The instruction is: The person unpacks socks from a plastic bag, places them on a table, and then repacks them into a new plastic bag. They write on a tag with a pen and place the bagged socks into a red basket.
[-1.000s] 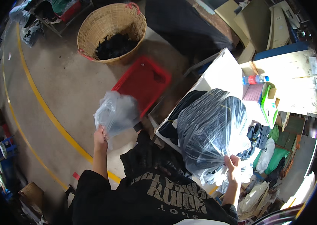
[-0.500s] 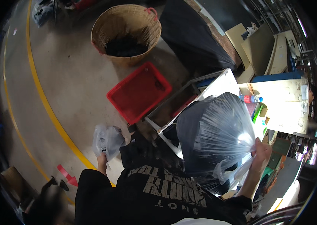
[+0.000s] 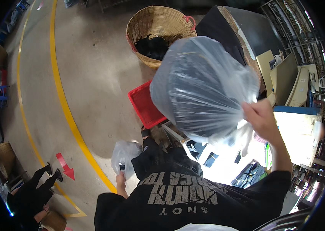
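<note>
My right grip [image 3: 261, 118] is clenching the large clear bag [image 3: 205, 88] by its neck, partly hiding the red crate [image 3: 141, 106] — tight bunching should prevent slipping — and my left grip [image 3: 121, 181] is holding the small bag [image 3: 127, 153] low.

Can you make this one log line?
left hand: holds small plastic bag; right hand: holds bulging plastic bag; nearby: red crate, wicker basket

Grey floor [image 3: 97, 88], yellow lines [image 3: 53, 38], bright table [image 3: 227, 171]
</note>
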